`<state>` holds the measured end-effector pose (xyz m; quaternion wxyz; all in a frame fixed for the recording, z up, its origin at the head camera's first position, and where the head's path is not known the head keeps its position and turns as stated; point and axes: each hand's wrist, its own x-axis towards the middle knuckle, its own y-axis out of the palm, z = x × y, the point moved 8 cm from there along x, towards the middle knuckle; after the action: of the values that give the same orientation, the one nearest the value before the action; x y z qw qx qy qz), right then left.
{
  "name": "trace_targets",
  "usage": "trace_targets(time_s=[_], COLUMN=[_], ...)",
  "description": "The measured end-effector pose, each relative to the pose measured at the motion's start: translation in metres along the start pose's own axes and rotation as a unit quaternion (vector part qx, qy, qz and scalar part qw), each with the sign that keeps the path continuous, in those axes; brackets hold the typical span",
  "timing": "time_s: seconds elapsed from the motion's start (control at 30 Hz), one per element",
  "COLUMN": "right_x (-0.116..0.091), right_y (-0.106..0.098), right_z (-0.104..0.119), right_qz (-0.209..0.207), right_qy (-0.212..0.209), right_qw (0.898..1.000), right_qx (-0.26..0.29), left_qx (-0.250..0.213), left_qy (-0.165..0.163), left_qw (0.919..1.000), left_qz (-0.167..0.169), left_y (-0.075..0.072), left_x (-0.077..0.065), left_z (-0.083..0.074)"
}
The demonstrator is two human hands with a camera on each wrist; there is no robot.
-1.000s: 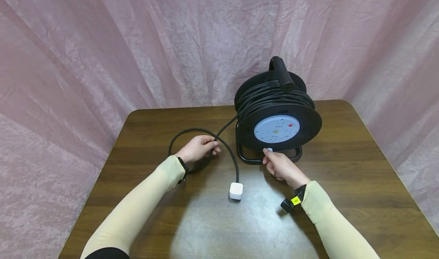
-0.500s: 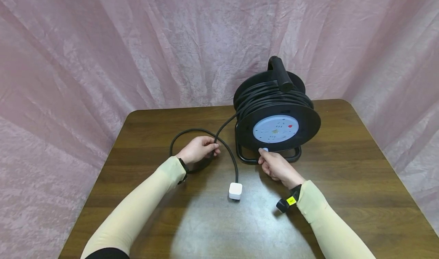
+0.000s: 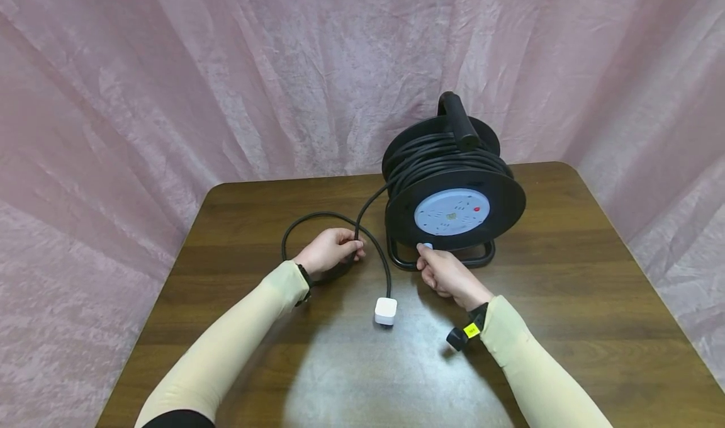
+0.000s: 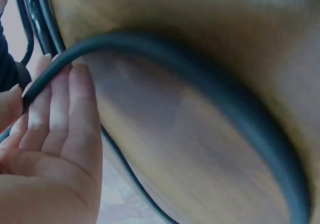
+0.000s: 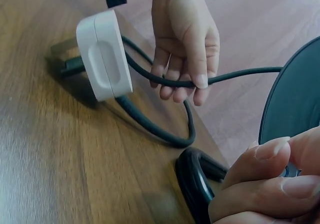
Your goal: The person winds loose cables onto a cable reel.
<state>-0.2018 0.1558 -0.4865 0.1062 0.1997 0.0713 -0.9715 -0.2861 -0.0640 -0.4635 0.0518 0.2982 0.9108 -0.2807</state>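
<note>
A black cable reel stands upright at the back right, black cable wound between its discs and a pale blue socket panel on its front. My right hand pinches a small pale knob at the front disc's lower edge, mostly covered by the fingers in the right wrist view. Left of the reel, my left hand holds the loose cable between thumb and fingers. Its other fingers lie fairly straight under the cable in the left wrist view. A white plug ends the looped cable, on the table between the hands.
The reel rests on a black tubular stand and carries a black handle on top. Wood-grain table lies under everything. Pink curtains hang behind and at both sides.
My right hand and the pinched knob have moved left along the disc's lower edge. The reel and the plug appear slightly further left. My left hand keeps its hold on the cable, nearly still.
</note>
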Motion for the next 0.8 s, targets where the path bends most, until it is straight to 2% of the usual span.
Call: trace_targets(time_s=[0.23, 0.37, 0.63, 0.8], right_x=[0.001, 0.001, 0.001, 0.002], right_y=[0.007, 0.012, 0.021, 0.025], right_z=[0.006, 0.009, 0.018, 0.023], right_qz=[0.010, 0.022, 0.028, 0.031], right_qy=[-0.007, -0.006, -0.009, -0.015], right_qw=[1.000, 1.000, 1.000, 0.999], right_qx=[0.000, -0.001, 0.004, 0.012], left_qx=[0.008, 0.011, 0.039, 0.025], left_qy=[0.007, 0.006, 0.025, 0.020], left_qw=[0.9999, 0.9999, 0.9988, 0.9994], left_qz=[-0.001, 0.003, 0.014, 0.012], left_y=[0.000, 0.001, 0.003, 0.000], left_x=[-0.001, -0.002, -0.003, -0.005], left_z=[-0.004, -0.003, 0.002, 0.000])
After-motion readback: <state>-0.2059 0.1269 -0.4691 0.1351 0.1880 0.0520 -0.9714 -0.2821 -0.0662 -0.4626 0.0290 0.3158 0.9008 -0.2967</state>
